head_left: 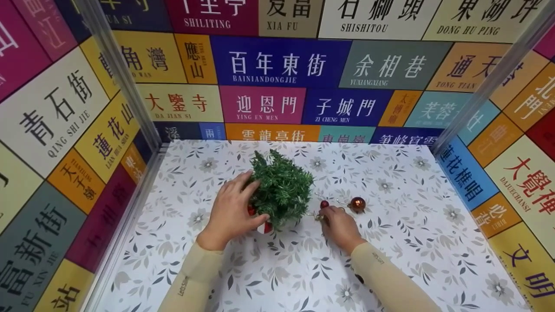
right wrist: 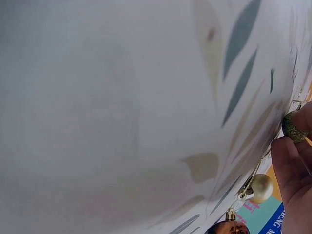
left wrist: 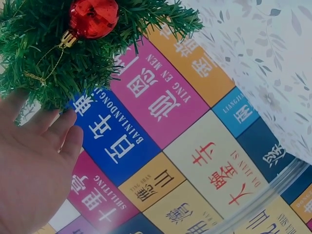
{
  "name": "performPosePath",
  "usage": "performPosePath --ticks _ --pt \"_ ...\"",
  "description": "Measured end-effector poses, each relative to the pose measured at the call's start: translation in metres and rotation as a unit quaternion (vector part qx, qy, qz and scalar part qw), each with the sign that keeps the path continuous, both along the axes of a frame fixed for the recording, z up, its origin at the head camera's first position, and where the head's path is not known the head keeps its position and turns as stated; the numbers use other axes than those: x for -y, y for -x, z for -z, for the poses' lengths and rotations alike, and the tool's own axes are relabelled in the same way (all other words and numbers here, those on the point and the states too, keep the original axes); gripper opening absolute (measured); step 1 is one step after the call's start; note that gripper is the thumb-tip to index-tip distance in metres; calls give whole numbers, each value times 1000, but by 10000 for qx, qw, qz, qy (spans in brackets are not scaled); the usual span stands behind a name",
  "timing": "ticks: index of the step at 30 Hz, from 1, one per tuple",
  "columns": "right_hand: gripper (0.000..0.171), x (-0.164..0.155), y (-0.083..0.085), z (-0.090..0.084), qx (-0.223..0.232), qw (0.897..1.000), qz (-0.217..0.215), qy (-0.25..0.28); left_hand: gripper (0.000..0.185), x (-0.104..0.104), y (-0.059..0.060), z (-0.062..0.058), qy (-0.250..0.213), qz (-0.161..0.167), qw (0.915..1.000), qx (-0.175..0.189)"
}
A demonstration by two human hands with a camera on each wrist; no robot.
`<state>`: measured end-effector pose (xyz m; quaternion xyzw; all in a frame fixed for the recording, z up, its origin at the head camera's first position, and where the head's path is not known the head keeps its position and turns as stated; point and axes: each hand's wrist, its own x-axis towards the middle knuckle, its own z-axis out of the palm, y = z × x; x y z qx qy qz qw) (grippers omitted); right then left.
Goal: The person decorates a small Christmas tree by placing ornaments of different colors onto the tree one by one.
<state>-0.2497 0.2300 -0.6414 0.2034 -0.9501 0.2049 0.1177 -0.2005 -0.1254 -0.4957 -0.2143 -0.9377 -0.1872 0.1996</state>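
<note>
A small green artificial Christmas tree (head_left: pixel 284 190) stands on the table. My left hand (head_left: pixel 234 208) rests against its left side, thumb and fingers spread and touching the branches. A shiny red bauble (left wrist: pixel 95 18) with a gold cap and cord hangs on the tree in the left wrist view. Something red and white (head_left: pixel 264 227) shows low on the tree, partly behind my thumb. To the right of the tree, my right hand (head_left: pixel 340 227) pinches a glittery gold bauble (right wrist: pixel 294 129) at the tabletop.
Past my right hand lie a copper bauble (head_left: pixel 357 204) and a small red bauble (head_left: pixel 324 203). A plain gold bauble (right wrist: pixel 262 188) shows in the right wrist view. Panels with lettering (head_left: pixel 282 63) enclose the flower-patterned table (head_left: pixel 277 277) at the back and sides.
</note>
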Motion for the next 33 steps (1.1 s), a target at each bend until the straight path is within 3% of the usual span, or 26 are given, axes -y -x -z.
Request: performPosePath --ticks 13,25,33 --pt "26 -1 -8 -12 -140 9996 -134 187 89 -2 0 2 54 -66 9999 -77" --pt "32 -1 -30 -37 -695 9952 -613 317 89 -3 1 5 33 -3 9999 -158" --pt "32 11 -44 -57 -1281 9851 -1085 374 88 -2 1 4 -20 30 9998 -190"
